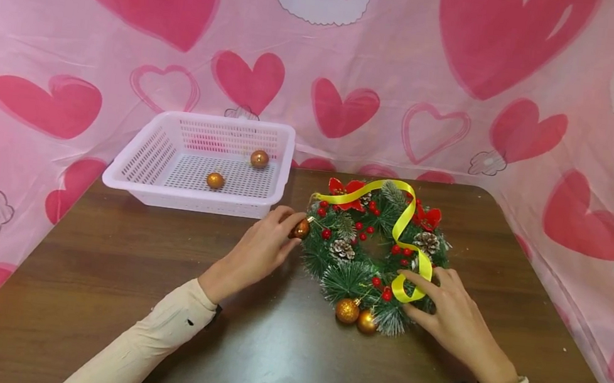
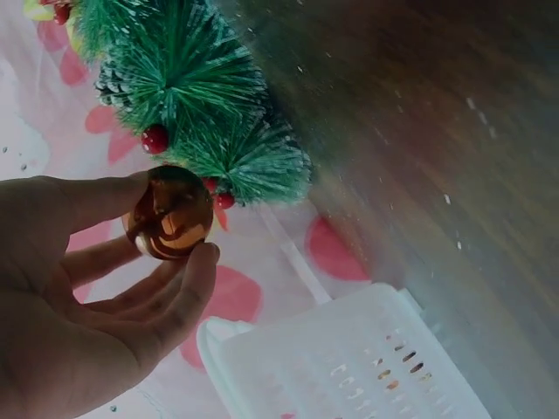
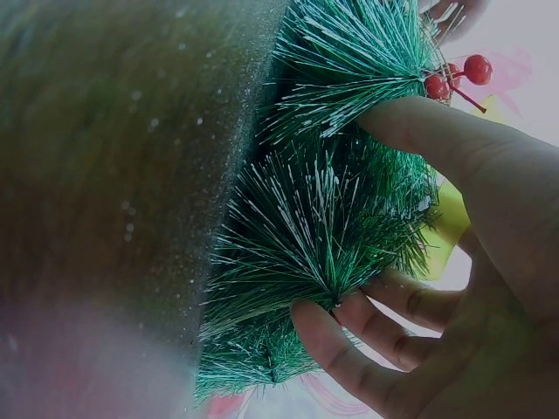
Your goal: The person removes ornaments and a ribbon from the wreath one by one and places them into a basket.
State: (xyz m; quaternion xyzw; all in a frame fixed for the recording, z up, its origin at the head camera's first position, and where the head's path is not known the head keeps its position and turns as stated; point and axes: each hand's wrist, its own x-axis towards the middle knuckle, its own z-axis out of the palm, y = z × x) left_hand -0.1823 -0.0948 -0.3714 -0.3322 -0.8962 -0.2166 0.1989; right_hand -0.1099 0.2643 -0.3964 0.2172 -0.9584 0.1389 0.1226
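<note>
- In the head view, the left hand (image 1: 255,244) pinches a shiny brown ball (image 1: 301,229), which is at two o'clock from this hand.
- The wreath (image 1: 348,279) lies at three o'clock from the left hand, just beside the ball.
- The right hand (image 1: 454,316), its fingers apart and relaxed, touches the wreath's four o'clock edge; the wreath's centre is at ten o'clock from it.

Left fingers (image 2: 194,290) pinching, right fingers (image 3: 336,353) spread, forearms (image 1: 145,337) angled inward
</note>
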